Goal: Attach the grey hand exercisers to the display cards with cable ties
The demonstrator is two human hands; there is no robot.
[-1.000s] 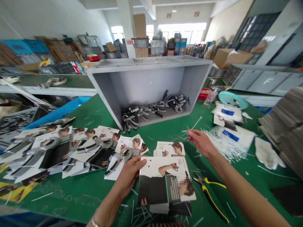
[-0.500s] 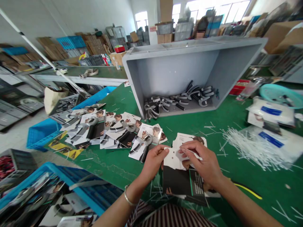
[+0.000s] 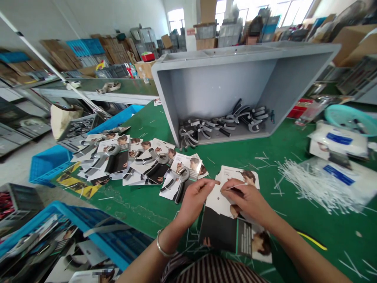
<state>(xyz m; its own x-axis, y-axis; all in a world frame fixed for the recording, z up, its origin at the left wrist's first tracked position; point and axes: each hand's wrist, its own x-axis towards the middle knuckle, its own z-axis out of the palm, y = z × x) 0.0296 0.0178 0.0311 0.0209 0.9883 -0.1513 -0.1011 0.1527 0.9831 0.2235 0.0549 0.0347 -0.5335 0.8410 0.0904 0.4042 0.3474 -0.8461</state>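
A stack of printed backing cards (image 3: 219,230) lies in front of me, white at the top with a punched hole and black lower down. My left hand (image 3: 194,200) is at the upper left edge of the top card, thumb and forefinger pressed together; whatever is between them is hidden. Over the card's white part, my right hand (image 3: 247,200) pinches a thin white cable tie (image 3: 238,185). Just left of my left hand, a hand grip strengthener (image 3: 180,182) in grey and black rests on its card. More cards (image 3: 228,173) lie beyond my fingers.
A grey crate (image 3: 218,84) on its side holds several hand grips (image 3: 226,124). Loose cable ties (image 3: 306,184) are heaped at right beside plastic bags (image 3: 338,141). Carded grips (image 3: 147,159) spread leftward. Blue crates (image 3: 97,224) stand lower left. A yellow-handled tool (image 3: 312,240) lies near my right forearm.
My left fingers have moved slightly up and right at the card's top edge. The cable tie in my right hand now lies flatter. More of the lower card's right end shows.
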